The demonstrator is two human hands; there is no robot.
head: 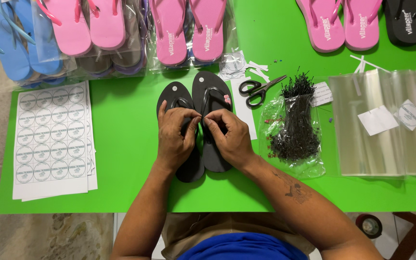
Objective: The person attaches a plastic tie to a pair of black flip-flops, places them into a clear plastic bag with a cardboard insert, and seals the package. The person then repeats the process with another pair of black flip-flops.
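Pinching black flip-flops' (203,125) straps, seemingly: left hand (175,137), right hand (229,137).

Matt foam, glossy film, paper
Between the fingers, black flip-flops (203,130) look matt, smooth foam; beside them, clear bags (386,125) shine glossy, the sticker sheets (51,139) are flat paper, the tabletop (121,144) matt.

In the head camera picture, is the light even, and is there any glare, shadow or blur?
Head view: the light is bright and even on the green table; soft, short shadows lie under the left hand, the right hand and the black flip-flops; white glare streaks the clear plastic bags; everything looks sharp, with slight wide-angle bending at the edges.
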